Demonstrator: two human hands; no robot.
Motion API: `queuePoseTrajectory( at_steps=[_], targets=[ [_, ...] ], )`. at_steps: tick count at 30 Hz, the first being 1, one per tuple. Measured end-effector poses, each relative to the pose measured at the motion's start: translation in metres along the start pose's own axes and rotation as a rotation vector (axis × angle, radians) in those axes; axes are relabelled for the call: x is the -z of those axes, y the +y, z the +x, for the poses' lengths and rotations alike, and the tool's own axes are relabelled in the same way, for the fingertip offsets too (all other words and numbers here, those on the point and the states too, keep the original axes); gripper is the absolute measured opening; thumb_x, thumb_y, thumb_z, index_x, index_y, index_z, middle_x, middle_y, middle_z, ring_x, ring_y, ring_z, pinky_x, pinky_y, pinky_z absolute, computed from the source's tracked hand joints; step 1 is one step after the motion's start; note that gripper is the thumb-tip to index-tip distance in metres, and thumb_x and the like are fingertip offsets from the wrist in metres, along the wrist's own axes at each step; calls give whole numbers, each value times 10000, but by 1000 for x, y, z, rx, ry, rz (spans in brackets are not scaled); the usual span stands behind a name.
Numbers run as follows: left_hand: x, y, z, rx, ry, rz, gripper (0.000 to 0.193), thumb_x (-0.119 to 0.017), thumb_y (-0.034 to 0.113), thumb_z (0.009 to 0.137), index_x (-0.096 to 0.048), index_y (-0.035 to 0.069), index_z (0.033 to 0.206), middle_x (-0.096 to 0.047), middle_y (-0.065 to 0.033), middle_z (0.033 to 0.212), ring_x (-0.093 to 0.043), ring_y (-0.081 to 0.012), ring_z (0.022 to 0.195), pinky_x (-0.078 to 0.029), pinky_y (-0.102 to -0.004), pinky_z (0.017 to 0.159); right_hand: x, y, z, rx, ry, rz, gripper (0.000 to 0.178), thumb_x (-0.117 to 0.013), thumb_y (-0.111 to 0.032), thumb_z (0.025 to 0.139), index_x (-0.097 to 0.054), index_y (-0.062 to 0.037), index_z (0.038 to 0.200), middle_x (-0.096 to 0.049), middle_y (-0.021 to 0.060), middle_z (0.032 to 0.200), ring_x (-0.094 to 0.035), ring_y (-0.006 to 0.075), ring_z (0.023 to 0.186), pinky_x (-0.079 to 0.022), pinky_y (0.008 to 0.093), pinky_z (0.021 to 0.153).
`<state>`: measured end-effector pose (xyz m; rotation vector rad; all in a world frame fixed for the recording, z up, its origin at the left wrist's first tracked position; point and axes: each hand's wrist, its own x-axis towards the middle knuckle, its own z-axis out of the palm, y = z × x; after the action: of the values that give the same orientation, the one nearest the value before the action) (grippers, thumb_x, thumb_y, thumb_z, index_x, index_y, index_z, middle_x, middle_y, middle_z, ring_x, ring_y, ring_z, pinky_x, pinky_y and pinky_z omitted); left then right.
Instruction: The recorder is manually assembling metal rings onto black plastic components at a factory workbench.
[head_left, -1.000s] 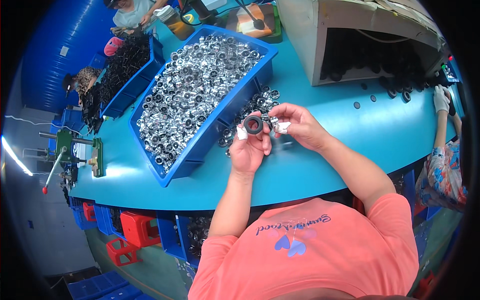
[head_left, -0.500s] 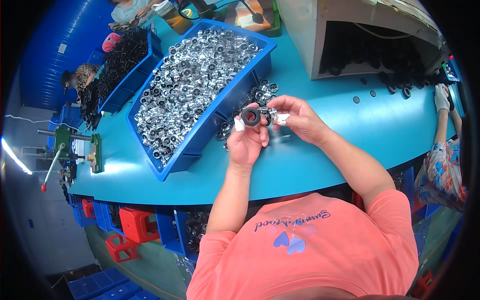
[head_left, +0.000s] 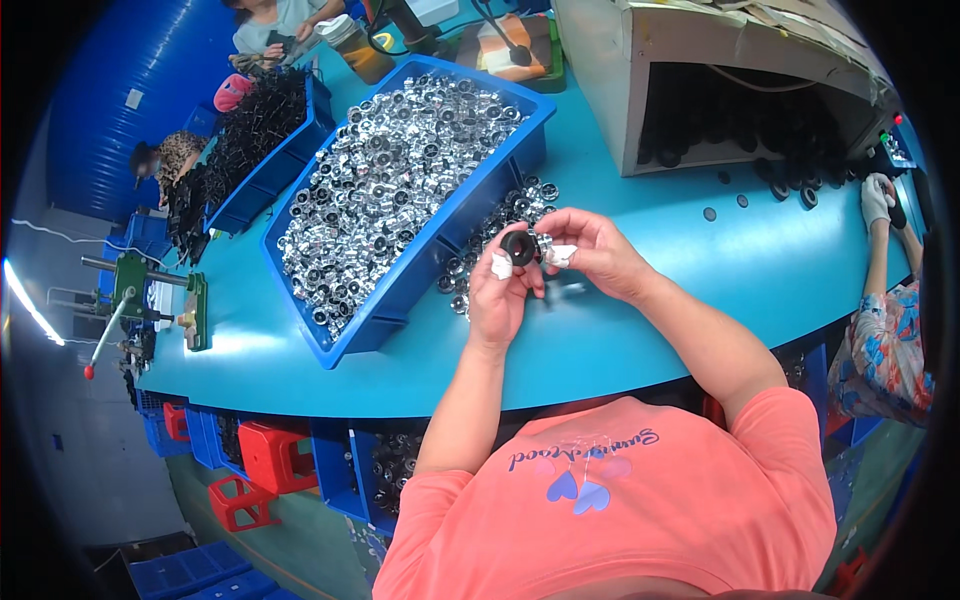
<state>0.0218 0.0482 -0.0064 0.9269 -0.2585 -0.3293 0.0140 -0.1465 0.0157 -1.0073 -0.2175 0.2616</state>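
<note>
My left hand [head_left: 500, 302] pinches a black ring [head_left: 518, 262] upright between thumb and fingers. Against the ring's right side, my right hand [head_left: 603, 256] grips a small shiny silver part [head_left: 544, 243]; whether the two are joined cannot be made out. White wrapping covers both thumb tips. Just beyond my hands, several loose silver parts [head_left: 462, 268] lie on the table beside a large blue bin [head_left: 395, 285] heaped with silver parts with dark centres [head_left: 385, 180].
A blue-green table [head_left: 680, 330] curves around me. On the right stands a pale box-like housing [head_left: 600, 90] with black rings [head_left: 808, 196] spilling out. A green hand press [head_left: 128, 290] is at left, near a bin of black parts [head_left: 255, 125]. A co-worker's gloved hand [head_left: 876, 200] works at far right.
My hands have brought the black ring and the silver part closer together. The ring has shifted slightly right and turned, and its opening now looks dark. The whole view has shifted a little.
</note>
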Motion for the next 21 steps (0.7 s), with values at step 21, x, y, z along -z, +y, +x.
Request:
queuePoseTrajectory(
  at_steps=[21],
  targets=[
    [-9, 0, -6, -216, 28, 719, 418, -543, 168, 1052, -534, -3, 1433, -567, -68, 1238, -604, -159, 1076, -492, -297, 945, -12, 15, -5, 469, 246, -841, 270, -708, 97, 768, -700, -19, 1011, -644, 77, 956, -711, 162, 780, -608, 283, 711]
  ],
)
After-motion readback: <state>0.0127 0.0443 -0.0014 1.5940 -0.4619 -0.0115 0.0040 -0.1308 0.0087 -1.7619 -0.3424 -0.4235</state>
